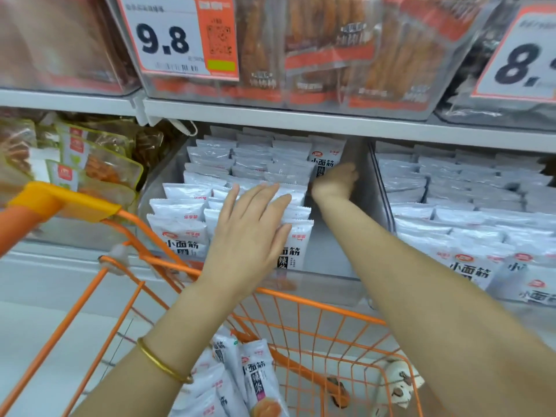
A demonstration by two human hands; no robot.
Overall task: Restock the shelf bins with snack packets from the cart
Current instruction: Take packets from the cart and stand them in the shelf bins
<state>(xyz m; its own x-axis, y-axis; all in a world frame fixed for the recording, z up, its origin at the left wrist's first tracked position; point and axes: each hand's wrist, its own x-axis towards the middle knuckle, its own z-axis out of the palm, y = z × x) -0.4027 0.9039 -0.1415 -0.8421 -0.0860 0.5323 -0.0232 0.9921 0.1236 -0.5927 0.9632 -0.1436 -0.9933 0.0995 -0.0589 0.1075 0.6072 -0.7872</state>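
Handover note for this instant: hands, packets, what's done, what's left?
Left hand: open, flat on the rows of white packets in the middle bin.
Right hand: reaching deep into the bin's bare right-hand column; I can't tell its grip.
Done: the bin's other rows look full.
Left: probably fill that column from the spare packets lying in the orange cart.

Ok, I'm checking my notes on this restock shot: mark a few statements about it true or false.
The left hand lies flat on the packets in the bin. True.
The cart is empty. False: the cart holds spare packets.
The right hand reaches along the bin's right side. True.
The price tag above reads 5.5. False: the price tag reads 9.8.
The left wrist is bare. False: it wears a bangle.
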